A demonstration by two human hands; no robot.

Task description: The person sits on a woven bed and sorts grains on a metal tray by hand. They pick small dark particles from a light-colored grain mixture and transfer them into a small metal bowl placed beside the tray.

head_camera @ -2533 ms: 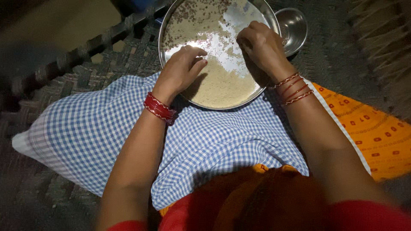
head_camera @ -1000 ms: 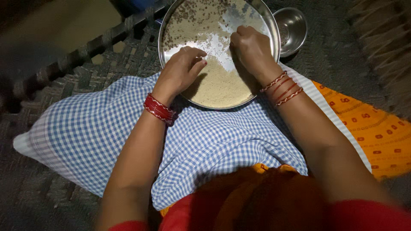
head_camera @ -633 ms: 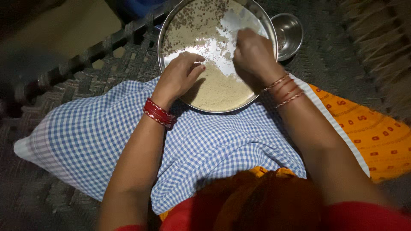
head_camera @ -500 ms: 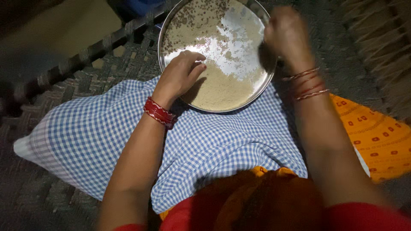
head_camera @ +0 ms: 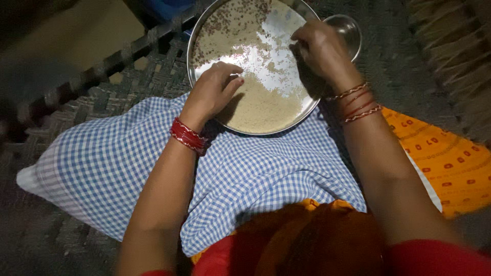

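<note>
1. Woven cot webbing (head_camera: 102, 76), dark and dimly lit, is seen under everything; a strip of bare floor (head_camera: 61, 30) shows beyond its edge at upper left.
2. A blue-and-white checked cloth (head_camera: 245, 168) is spread over the lap, with orange patterned fabric (head_camera: 445, 163) showing at the right.
3. A round steel plate (head_camera: 197, 61) is set at the far edge of the cloth, partly on the webbing.
4. Pale fine grain (head_camera: 261, 107) is heaped in the near part of the plate; a darker, speckled portion (head_camera: 225, 25) lies in the far part; bare shiny metal is seen between them.
5. The left hand (head_camera: 212, 92) is laid over the plate's near-left rim, fingers curled loosely, tips touching the pale heap. Nothing is seen gripped.
6. The right hand (head_camera: 319, 51) is held over the plate's right side, fingers bunched downward as in a pinch; what lies between the fingertips cannot be told.
7. A small steel bowl (head_camera: 350, 28) stands just beside the plate's right rim, partly hidden behind the right hand.
8. Red bangles (head_camera: 188, 137) are worn on the left wrist, thin red-and-gold ones (head_camera: 355, 99) on the right.
</note>
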